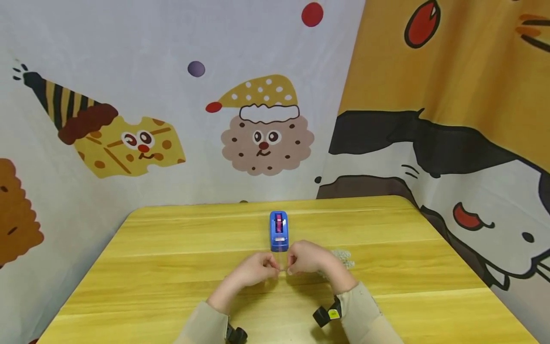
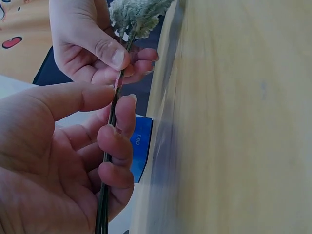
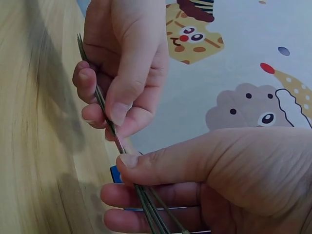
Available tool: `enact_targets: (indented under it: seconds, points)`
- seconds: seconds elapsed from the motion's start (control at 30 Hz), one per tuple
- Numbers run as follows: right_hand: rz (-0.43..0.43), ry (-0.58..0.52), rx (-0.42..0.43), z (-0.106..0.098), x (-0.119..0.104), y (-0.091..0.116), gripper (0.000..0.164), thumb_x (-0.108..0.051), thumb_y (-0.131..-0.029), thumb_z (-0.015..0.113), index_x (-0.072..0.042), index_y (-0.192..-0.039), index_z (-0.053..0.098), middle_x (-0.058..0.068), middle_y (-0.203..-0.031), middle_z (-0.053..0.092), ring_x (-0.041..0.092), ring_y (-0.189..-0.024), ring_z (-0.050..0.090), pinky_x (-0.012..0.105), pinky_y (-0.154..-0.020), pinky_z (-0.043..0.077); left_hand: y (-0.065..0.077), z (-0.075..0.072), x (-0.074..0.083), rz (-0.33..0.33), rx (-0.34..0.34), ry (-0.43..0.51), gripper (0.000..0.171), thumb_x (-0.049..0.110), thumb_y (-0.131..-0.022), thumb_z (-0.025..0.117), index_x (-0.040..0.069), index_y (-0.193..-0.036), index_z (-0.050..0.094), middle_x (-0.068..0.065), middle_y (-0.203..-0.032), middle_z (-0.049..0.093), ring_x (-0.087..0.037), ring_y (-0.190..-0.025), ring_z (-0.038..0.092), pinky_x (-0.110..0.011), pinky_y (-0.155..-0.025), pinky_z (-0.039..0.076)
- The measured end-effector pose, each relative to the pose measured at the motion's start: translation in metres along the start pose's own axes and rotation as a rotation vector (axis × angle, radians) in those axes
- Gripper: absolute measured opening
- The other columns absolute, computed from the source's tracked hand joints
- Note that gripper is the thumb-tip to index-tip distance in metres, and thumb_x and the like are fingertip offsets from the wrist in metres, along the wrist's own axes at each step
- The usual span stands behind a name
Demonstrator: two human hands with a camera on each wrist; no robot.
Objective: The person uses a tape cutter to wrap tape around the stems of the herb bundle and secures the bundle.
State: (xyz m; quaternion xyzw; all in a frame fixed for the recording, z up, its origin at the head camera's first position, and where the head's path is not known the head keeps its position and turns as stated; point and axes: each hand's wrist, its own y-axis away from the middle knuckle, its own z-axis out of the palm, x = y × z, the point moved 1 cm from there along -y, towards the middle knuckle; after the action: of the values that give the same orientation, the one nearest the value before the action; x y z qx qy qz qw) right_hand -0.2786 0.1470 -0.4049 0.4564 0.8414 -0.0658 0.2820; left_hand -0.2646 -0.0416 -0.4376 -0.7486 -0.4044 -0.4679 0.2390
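Observation:
A bundle of thin dark green stems (image 2: 101,209) runs between the two hands, topped by pale grey-green flower heads (image 2: 139,14). My left hand (image 1: 258,268) grips the lower stems, thumb and fingers curled round them. Closer to the flowers, my right hand (image 1: 307,257) pinches the same bundle between thumb and fingers. A pinkish patch that looks like tape (image 3: 118,142) shows on the stems between the thumbs. Just beyond both hands stands a blue tape dispenser (image 1: 273,239) with a pink-cored roll; a faint clear strip (image 1: 281,260) seems to stretch from it towards the stems.
The wood-grain table (image 1: 172,248) reaches to a cloth backdrop (image 1: 150,38) printed with cartoon figures. Black wrist cameras (image 1: 236,334) sit under the beige sleeves (image 1: 363,310).

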Motion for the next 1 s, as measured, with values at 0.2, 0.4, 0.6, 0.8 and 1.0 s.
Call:
enact_targets:
  seconds: [0.2,0.4,0.6,0.8,1.0]
  points:
    - [-0.001,0.018,-0.001,0.0012,0.0003,-0.0014,0.021,-0.005,-0.08,0.075,-0.015,-0.068,0.063,-0.007,-0.063,0.058,0.008,-0.056,0.052,0.026,-0.056,0.046,-0.0014,-0.0027,-0.003,-0.006,0.0,-0.046,0.016,0.011,-0.092,0.061,-0.001,-0.091,0.072,-0.006,-0.076,0.067,-0.017,-0.063,0.056,-0.029,-0.053,0.047]
    - [-0.006,-0.021,-0.007,0.0,0.0008,-0.0013,0.018,-0.004,-0.082,0.072,-0.012,-0.068,0.064,-0.004,-0.063,0.06,0.01,-0.056,0.054,0.025,-0.053,0.045,-0.0002,-0.0051,-0.0039,-0.003,-0.01,-0.085,0.017,0.01,-0.094,0.059,0.0,-0.087,0.072,-0.005,-0.075,0.066,-0.01,-0.054,0.047,-0.024,-0.048,0.039]
    - [-0.014,-0.075,-0.015,-0.0036,0.0009,0.0003,0.017,-0.004,-0.088,0.066,-0.006,-0.072,0.07,0.003,-0.064,0.064,0.016,-0.057,0.059,0.026,-0.053,0.046,0.0,-0.0055,-0.0011,-0.008,0.006,-0.115,0.014,0.008,-0.093,0.06,0.001,-0.087,0.071,-0.004,-0.075,0.066,-0.008,-0.049,0.044,-0.024,-0.045,0.038]
    - [-0.017,-0.051,-0.016,-0.0037,0.001,-0.0015,0.018,-0.004,-0.088,0.066,-0.006,-0.07,0.071,0.002,-0.063,0.064,0.013,-0.056,0.057,0.026,-0.052,0.045,0.0009,-0.0048,0.0016,-0.003,0.034,-0.132,0.012,0.007,-0.091,0.062,0.001,-0.087,0.071,-0.003,-0.075,0.067,-0.009,-0.049,0.045,-0.024,-0.045,0.039]
    - [-0.03,-0.052,-0.001,-0.0017,0.0025,-0.0029,0.014,-0.002,-0.085,0.068,-0.007,-0.072,0.072,-0.002,-0.064,0.064,0.011,-0.057,0.056,0.026,-0.054,0.046,0.0017,-0.0035,0.0013,-0.019,0.057,-0.118,0.009,0.006,-0.089,0.064,0.002,-0.086,0.072,-0.004,-0.075,0.067,-0.016,-0.054,0.055,-0.027,-0.046,0.045]
